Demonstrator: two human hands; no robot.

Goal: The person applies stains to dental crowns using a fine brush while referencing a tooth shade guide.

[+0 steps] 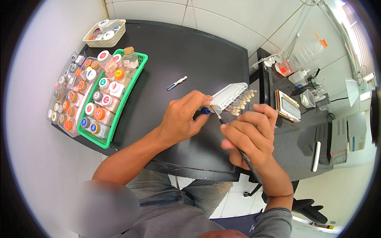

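Note:
My left hand (180, 115) is closed on the near left end of a white tooth shade guide (227, 95). A row of cream tooth-shaped tabs (242, 103) sticks out along the guide's right side. Beneath my left fingertips a small blue piece (205, 110) shows. My right hand (254, 137) grips a slim dark-handled tool (249, 162), which looks like a brush. Its pale metal end (216, 112) reaches the guide's left end, beside the blue piece; whether it touches cannot be told. A loose shade tab (176, 83) with a blue handle lies on the black table, beyond my left hand.
On the left stand a green basket (113, 133) of capped jars, a clear tray (55, 93) of small bottles and a cream basket (115, 41). To the right, a dark side desk (289, 137) holds a second shade guide (288, 101), a clear bottle (307, 55) and a lamp arm (291, 39).

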